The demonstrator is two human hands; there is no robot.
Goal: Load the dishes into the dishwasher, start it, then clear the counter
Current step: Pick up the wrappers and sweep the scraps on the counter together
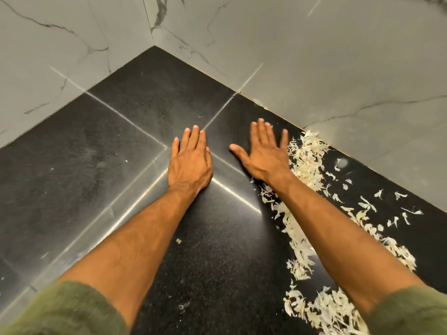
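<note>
While left hand and right hand lie flat, fingers straight and holding nothing, peels line the right edge of the counter. Fast sweeping may scatter them.

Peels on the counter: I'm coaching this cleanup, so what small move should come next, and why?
Probably rake the right hand through the peels toward the near edge, gathering them into one pile. It and the left hand are open with straight fingers and hold nothing. The peels lie scattered on the counter, starting just beside the right hand's little finger.
</note>
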